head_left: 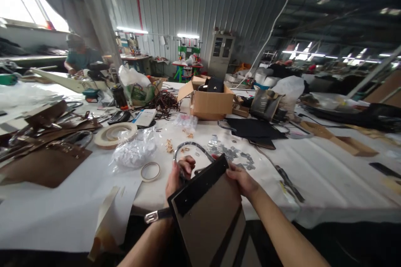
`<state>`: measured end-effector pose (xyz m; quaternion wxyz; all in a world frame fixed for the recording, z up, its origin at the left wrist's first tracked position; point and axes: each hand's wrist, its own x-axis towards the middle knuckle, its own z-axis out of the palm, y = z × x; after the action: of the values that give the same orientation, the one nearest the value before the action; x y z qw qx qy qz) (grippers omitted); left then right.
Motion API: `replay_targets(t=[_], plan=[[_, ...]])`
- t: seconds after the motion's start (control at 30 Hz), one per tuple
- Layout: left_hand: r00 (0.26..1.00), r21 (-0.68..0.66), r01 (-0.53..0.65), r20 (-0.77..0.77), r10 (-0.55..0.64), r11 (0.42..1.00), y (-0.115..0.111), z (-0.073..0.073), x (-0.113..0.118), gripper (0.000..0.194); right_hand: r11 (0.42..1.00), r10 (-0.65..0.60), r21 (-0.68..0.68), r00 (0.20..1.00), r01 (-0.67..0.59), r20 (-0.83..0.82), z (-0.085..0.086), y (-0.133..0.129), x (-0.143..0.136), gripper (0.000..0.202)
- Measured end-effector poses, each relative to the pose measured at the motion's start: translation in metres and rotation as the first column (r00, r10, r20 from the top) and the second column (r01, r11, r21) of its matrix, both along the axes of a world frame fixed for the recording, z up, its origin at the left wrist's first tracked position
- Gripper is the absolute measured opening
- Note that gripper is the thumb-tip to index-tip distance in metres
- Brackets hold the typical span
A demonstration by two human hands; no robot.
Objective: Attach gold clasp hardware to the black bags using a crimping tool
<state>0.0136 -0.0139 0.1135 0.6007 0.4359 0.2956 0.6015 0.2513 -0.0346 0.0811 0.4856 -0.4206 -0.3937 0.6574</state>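
A flat panel, brown with a black band along its top edge, is tilted in front of me. My left hand is closed at its upper left, around the base of a curved dark handle; some of its fingers are hidden behind the panel. My right hand pinches the panel's upper right corner, thumb on the near face. A black strap with a silver buckle sticks out to the left, over my left forearm. Beyond the panel lie small metal plates and brass-coloured fasteners.
An open cardboard box stands at the back. Tape rolls, a plastic bag of white pieces and brown panels are on the left. Black sheets and a cardboard tray lie right. A person sits far left.
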Motion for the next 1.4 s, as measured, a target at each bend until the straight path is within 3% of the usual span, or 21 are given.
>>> replay_targets(t=[0.07,0.13,0.2,0.23,0.3,0.37,0.4,0.5,0.6,0.8,1.0,1.1,1.2,1.27,1.4], plan=[[0.958,-0.149,0.214,-0.161,-0.238,0.965,0.011,-0.020,-0.031,0.071,0.996,-0.082,0.050,0.994,0.078,0.077,-0.001,0.001,0.000,0.076],[0.875,-0.284,0.390,-0.182,-0.449,0.876,0.015,-0.038,-0.062,0.080,0.988,-0.143,0.078,0.982,0.135,0.121,-0.013,0.003,-0.003,0.076],[0.827,-0.311,0.434,-0.235,-0.510,0.846,0.015,-0.054,-0.085,0.076,0.983,-0.181,0.049,0.974,0.176,0.140,-0.032,0.006,-0.007,0.077],[0.819,-0.295,0.393,-0.319,-0.478,0.871,0.014,-0.062,-0.092,0.077,0.980,-0.197,0.018,0.969,0.196,0.147,-0.043,0.009,-0.009,0.078],[0.766,-0.191,0.234,-0.567,-0.301,0.953,0.013,-0.074,-0.096,0.084,0.965,-0.250,-0.031,0.953,0.259,0.172,-0.063,0.014,-0.014,0.079],[0.623,0.021,0.089,-0.781,-0.040,0.996,0.012,-0.082,-0.091,0.082,0.942,-0.318,-0.033,0.922,0.333,0.220,-0.080,0.021,-0.020,0.078],[0.535,0.146,0.055,-0.840,0.094,0.988,0.011,-0.084,-0.085,0.076,0.931,-0.348,-0.020,0.902,0.365,0.256,-0.086,0.024,-0.023,0.077],[0.330,0.402,0.110,-0.877,0.348,0.909,0.004,-0.084,-0.062,0.049,0.907,-0.403,0.049,0.827,0.419,0.393,-0.099,0.032,-0.028,0.076],[0.251,0.400,0.208,-0.904,0.347,0.892,-0.002,-0.087,-0.038,0.042,0.906,-0.410,0.136,0.748,0.401,0.521,-0.105,0.035,-0.027,0.067],[0.223,0.342,0.135,-0.925,0.308,0.930,0.001,-0.101,-0.024,0.047,0.932,-0.363,0.280,0.588,0.232,0.723,-0.107,0.034,-0.028,0.033],[0.229,0.313,0.140,-0.933,0.277,0.939,0.009,-0.105,-0.027,0.045,0.837,-0.542,0.517,0.399,0.178,0.740,-0.114,0.030,-0.039,0.034],[0.258,0.353,0.135,-0.915,0.311,0.926,0.010,-0.110,-0.026,0.045,0.820,-0.570,0.537,0.354,0.197,0.741,-0.112,0.024,-0.043,0.033],[0.267,0.373,0.132,-0.906,0.329,0.918,0.013,-0.116,-0.026,0.040,0.824,-0.566,0.508,0.402,0.251,0.720,-0.108,0.020,-0.037,0.033],[0.274,0.380,0.133,-0.902,0.335,0.915,0.016,-0.119,-0.026,0.037,0.795,-0.606,0.499,0.443,0.344,0.661,-0.106,0.018,-0.021,0.041],[0.290,0.391,0.137,-0.894,0.341,0.910,0.019,-0.121,-0.027,0.036,0.634,-0.766,0.500,0.391,0.590,0.511,-0.102,0.019,0.042,0.058]])
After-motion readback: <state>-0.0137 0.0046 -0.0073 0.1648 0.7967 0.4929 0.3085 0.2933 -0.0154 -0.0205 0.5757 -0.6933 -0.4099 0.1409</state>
